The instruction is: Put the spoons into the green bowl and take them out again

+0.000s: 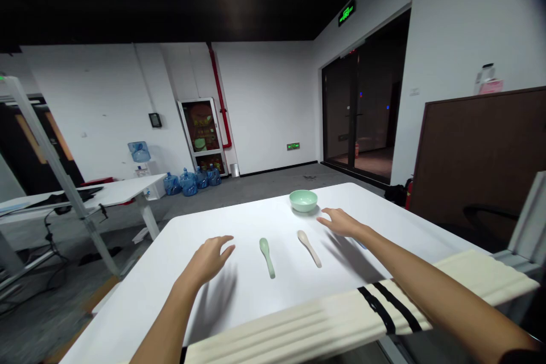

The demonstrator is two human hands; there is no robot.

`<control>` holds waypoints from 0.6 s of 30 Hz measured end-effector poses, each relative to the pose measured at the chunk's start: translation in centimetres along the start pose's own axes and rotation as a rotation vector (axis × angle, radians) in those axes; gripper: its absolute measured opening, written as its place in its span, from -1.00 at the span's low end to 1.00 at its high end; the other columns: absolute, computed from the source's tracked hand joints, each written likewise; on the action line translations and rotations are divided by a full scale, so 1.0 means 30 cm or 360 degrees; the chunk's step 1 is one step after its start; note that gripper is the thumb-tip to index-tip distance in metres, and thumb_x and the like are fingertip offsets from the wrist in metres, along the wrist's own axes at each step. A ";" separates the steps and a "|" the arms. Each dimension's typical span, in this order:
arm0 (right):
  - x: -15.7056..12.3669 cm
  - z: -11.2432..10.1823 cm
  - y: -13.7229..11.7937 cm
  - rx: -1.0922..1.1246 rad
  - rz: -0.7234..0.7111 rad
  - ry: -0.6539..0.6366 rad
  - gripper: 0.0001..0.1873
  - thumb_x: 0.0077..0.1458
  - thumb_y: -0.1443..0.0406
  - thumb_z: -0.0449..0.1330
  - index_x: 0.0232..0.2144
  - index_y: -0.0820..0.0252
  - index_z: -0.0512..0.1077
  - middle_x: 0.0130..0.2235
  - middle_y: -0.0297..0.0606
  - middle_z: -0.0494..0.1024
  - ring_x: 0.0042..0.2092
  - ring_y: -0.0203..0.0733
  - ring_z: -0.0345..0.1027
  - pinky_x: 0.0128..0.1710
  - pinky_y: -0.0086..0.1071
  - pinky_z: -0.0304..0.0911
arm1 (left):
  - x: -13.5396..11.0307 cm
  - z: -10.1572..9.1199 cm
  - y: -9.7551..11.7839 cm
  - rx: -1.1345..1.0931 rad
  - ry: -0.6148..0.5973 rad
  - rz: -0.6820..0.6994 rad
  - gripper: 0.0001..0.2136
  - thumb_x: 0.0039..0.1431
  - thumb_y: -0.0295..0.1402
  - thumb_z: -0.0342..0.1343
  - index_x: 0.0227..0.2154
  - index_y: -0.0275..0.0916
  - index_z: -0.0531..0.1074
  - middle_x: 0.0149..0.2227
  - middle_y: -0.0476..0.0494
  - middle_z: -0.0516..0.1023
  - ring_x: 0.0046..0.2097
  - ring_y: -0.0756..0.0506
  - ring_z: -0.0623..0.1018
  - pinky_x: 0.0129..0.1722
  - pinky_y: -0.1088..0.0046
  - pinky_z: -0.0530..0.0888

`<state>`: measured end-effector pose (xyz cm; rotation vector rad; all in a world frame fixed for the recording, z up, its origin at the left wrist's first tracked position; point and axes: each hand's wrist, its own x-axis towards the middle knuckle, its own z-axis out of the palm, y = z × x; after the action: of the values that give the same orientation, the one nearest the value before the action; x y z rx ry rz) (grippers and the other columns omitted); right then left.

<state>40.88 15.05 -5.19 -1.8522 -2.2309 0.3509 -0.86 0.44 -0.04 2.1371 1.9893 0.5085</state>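
A pale green bowl (303, 201) stands upright near the far side of the white table (247, 216). Closer in lie two spoons, apart from each other: a light green spoon (267, 259) and, to its right, a beige spoon (309, 249). My left hand (212, 259) hovers over the table left of the green spoon, thumb and fingers apart, holding nothing. Just right of the bowl and beyond the beige spoon is my right hand (339, 222), also empty, its thumb and fingers spread. A small blue thing (362, 246) shows partly behind my right forearm; its kind is hidden.
Cream padding (298, 327) with black straps runs along the table's near edge. A second white table (123, 190) stands at the left, beside a metal post (63, 176). Several blue water jugs (188, 183) sit on the floor behind. A brown partition (478, 165) rises at the right.
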 end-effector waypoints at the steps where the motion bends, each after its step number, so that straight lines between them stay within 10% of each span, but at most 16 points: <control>1: -0.001 -0.001 0.000 0.0005 -0.0004 -0.0003 -0.23 0.20 -0.17 -0.15 0.29 0.11 0.13 0.14 -0.17 0.12 0.20 -0.30 0.06 0.27 -0.56 0.08 | 0.000 0.000 0.001 0.0000 0.0000 -0.0002 -0.46 0.18 0.08 -0.22 0.08 -0.05 0.36 0.13 -0.09 0.41 0.18 -0.22 0.39 0.13 0.25 0.41; 18: -0.060 0.092 -0.177 -0.0196 0.0105 -0.0240 -0.14 0.04 -0.29 -0.09 -0.13 0.39 0.44 -0.21 -0.08 0.32 -0.19 -0.50 0.21 -0.04 -0.63 0.16 | -0.002 0.006 -0.011 0.0002 0.0035 0.0005 -0.49 0.19 0.07 -0.21 0.06 -0.03 0.37 0.11 -0.07 0.43 0.17 -0.20 0.41 0.10 0.28 0.42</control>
<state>35.39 12.22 -6.15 -2.0287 -2.3417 0.3847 -1.10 0.42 -0.34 2.1449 1.9985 0.5335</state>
